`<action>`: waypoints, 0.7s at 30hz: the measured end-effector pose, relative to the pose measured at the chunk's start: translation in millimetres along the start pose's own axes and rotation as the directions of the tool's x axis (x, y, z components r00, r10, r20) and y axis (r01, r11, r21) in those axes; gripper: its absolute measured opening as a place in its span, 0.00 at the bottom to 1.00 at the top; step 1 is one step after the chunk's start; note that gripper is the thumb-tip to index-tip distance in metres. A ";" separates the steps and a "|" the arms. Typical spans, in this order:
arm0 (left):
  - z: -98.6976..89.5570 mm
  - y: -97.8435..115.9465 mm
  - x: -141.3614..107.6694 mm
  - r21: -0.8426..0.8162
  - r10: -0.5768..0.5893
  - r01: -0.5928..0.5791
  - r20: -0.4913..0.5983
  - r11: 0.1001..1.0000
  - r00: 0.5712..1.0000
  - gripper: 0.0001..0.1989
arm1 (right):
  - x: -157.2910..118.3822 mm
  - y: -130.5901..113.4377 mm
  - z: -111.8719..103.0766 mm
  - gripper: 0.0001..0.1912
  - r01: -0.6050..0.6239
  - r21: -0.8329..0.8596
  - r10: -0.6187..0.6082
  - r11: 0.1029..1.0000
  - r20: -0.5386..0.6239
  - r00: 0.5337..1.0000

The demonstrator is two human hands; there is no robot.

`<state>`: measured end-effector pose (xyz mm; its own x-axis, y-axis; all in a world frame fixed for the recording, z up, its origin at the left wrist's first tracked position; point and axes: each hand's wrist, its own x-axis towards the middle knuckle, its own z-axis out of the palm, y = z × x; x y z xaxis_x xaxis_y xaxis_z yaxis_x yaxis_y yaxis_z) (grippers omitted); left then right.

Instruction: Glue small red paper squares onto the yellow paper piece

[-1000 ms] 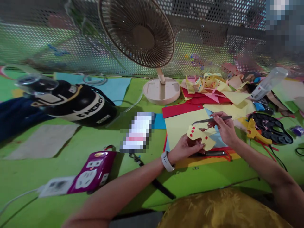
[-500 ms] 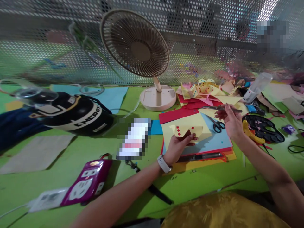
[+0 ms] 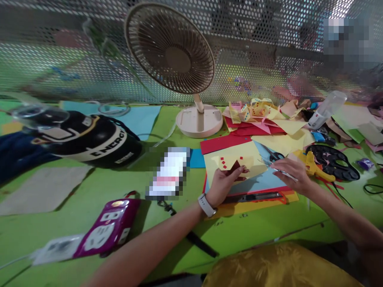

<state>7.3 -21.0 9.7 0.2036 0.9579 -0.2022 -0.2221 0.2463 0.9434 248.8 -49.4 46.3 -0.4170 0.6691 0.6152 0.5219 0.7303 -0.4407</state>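
Note:
Between thumb and fingers, my left hand [image 3: 224,184] pinches a cream paper piece [image 3: 251,162] marked with several small red squares, plus a dark red paper [image 3: 233,167]. My right hand [image 3: 290,173] is closed on a thin metal tool, perhaps tweezers [image 3: 277,169], whose tip points left towards the cream piece. Scissors [image 3: 273,156] lie just beyond my right fingers. Under both hands are stacked coloured sheets, with a light blue sheet [image 3: 260,187] showing. A craft knife [image 3: 257,197] rests along the near edge of the stack.
A fan [image 3: 200,121] stands behind the papers. At the left are a black bottle [image 3: 104,145], a blurred phone [image 3: 169,173] and a purple power strip [image 3: 110,225]. Paper scraps [image 3: 260,115], a clear bottle [image 3: 327,109], a black palette [image 3: 344,163] and a yellow tool [image 3: 321,172] occupy the right.
My right hand has come down with the thin tool, whose tip has swung lower beside the cream piece. My left hand keeps its hold almost unchanged.

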 end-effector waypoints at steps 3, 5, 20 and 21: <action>-0.2 0.5 -0.2 -0.001 0.010 -0.010 -0.005 1.000 1.000 0.18 | -3.7 -0.4 2.8 0.15 0.144 -0.199 -0.119 0.969 0.131 0.984; -0.2 0.6 -0.4 -0.010 0.009 -0.009 -0.013 1.000 1.000 0.18 | -6.0 0.2 3.9 0.15 0.216 -0.295 -0.164 0.931 0.191 0.968; -3.6 1.7 -0.8 0.018 -0.030 0.030 -0.029 0.999 0.999 0.17 | -33.1 9.0 -18.4 0.27 0.189 -0.422 0.023 0.887 0.448 0.894; -4.2 0.8 -0.4 0.020 -0.028 0.029 -0.033 0.999 0.999 0.17 | -38.0 7.6 -27.8 0.28 0.125 -0.480 0.096 0.868 0.409 0.908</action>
<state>3.1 -20.5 9.4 0.1781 0.9549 -0.2375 -0.1968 0.2710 0.9422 289.3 -73.1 37.7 -0.6328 0.7332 0.2488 0.7584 0.6517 0.0082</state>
